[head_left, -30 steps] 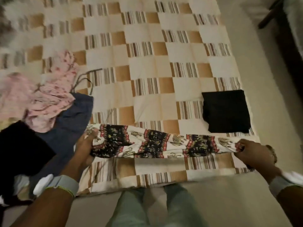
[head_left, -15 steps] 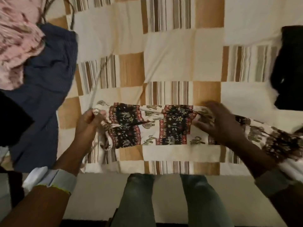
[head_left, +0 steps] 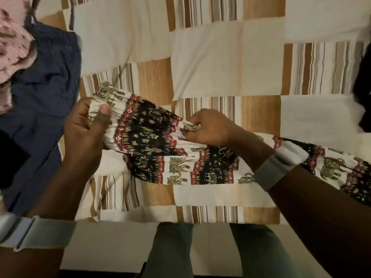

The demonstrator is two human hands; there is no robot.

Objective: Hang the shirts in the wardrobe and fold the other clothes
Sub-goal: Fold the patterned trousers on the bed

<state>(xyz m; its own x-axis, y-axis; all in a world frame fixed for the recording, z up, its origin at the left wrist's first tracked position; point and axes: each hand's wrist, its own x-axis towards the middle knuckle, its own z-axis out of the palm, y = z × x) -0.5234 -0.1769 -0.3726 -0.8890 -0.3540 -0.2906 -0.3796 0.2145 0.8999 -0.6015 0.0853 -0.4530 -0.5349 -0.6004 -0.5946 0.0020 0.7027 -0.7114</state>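
We note elephant-print trousers (head_left: 180, 157), white with black and red bands, lying across the near edge of the bed. Elastic waistband end bunched and lifted at left; remainder trails right, partly folded.

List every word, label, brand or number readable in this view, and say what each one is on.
None: no readable text shows anywhere.
The elephant-print garment held by both hands carries only pictures and patterns.
The grey wristbands show no legible marking.
The checked bedspread bears only stripes.
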